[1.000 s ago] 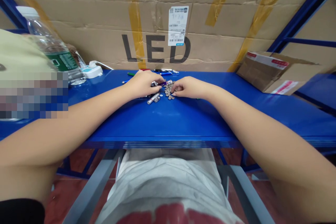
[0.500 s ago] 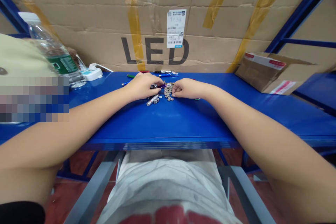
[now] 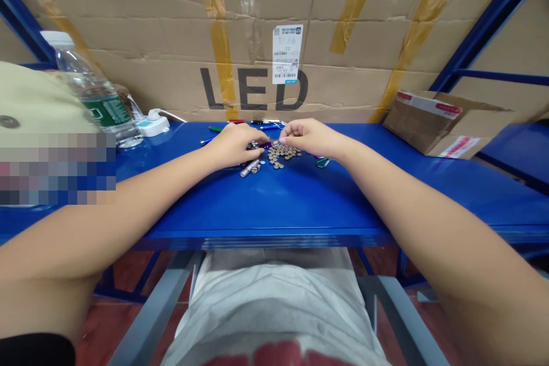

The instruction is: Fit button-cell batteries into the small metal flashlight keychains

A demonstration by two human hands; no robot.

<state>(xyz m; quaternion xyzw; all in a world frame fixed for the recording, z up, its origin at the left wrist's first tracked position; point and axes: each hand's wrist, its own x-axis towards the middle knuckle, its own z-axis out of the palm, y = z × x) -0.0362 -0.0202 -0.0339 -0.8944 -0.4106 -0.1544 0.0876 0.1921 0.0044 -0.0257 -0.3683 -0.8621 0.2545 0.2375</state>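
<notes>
Both hands met over the middle of the blue bench [image 3: 274, 206]. The left hand [image 3: 234, 146] lay curled, its fingers pressed around a small purple barrel [image 3: 269, 143] that pointed to the right. The right hand [image 3: 309, 136] was raised just above the surface, its fingers pinching something tiny at the barrel's open end (too small to make out, likely one of the cells). Directly below the right hand lay a loose heap of small silver button cells [image 3: 282, 154], spread flat on the bench, and a silver tube [image 3: 249, 168] rested just in front of the left hand, with a green clip [image 3: 322, 162] off to the right of the heap.

The cells looked light, hard and slick, apt to slide or skitter off if nudged; each would best be taken by its rim between thumb and forefinger. The barrel looked stiff and light, easiest gripped round its middle.

Behind stood a large cardboard box [image 3: 257, 40], with a water bottle [image 3: 96, 94] at the left and some pens [image 3: 257, 123] along the back.
</notes>
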